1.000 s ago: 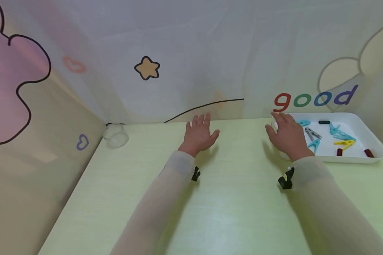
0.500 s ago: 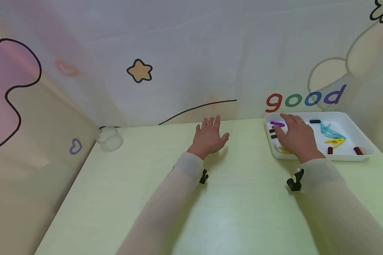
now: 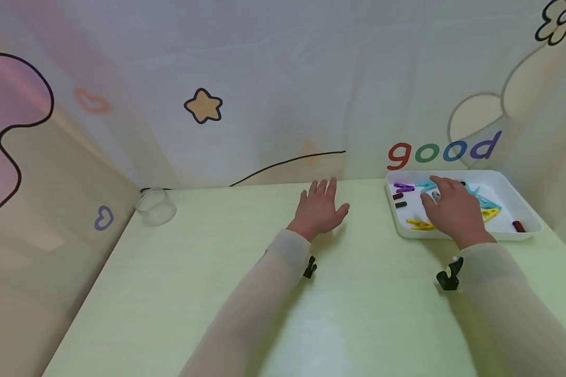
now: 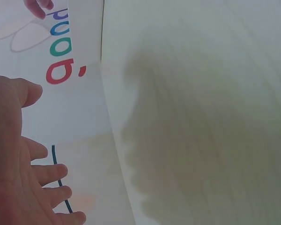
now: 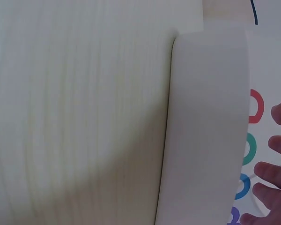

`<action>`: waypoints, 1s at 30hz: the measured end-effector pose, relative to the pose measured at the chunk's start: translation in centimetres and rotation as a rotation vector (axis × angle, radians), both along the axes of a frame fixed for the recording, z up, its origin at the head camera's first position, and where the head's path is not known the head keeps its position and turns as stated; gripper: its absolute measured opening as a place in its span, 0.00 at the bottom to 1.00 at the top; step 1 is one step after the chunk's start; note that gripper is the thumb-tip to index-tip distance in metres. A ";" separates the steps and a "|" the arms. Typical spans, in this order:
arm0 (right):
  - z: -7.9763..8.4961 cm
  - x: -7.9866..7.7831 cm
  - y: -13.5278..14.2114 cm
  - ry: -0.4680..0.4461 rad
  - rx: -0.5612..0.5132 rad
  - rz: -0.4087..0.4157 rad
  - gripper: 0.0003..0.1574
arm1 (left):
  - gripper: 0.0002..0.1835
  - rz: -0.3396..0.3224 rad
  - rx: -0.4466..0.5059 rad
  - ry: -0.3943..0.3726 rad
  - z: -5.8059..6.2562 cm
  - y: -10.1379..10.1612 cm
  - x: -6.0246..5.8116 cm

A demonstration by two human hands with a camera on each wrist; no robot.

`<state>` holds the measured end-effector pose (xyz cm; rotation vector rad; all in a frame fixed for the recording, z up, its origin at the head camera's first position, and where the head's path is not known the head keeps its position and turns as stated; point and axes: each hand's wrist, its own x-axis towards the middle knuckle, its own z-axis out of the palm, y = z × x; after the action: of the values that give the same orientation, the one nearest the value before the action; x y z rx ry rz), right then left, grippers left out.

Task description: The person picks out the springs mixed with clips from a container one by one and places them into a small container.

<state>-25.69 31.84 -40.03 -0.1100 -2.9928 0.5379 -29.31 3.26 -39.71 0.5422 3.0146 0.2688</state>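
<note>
My right hand [image 3: 455,209] hovers palm down over the white tray [image 3: 514,236], fingers spread and holding nothing. Around it lie a purple clothespin [image 3: 404,187], yellow clothespins [image 3: 420,224], light blue clothespins [image 3: 487,202] and a dark red small cylinder [image 3: 518,226]. Dark short cylinders [image 3: 401,204] rest by the tray's left wall. Under the fingers a grey clothespin [image 3: 436,196] is partly hidden. Left of the tray, my left hand [image 3: 318,208] hangs over the table with straight fingers, its shadow below. In the right wrist view the tray's side wall [image 5: 206,126] shows beside my fingertips.
A clear round container [image 3: 155,208] stands at the table's back left corner. Behind the pale table [image 3: 358,309] rises a printed cloth backdrop [image 3: 283,94] with the word "good". Another cloth wall [image 3: 52,272] borders the left side.
The right hand has moved right, from the tray's left edge to over its middle, uncovering the purple clothespin and dark cylinders. The left hand has drifted right. The head view has shifted slightly.
</note>
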 end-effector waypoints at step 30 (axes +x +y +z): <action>0.2 1.1 5.4 -0.038 0.021 -0.092 0.49 | 0.40 -0.031 -0.019 -0.027 -0.6 4.0 0.3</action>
<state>-24.60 37.22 -39.85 -0.2570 -3.0111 0.4997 -28.99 7.30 -40.33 0.5789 2.9771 0.2435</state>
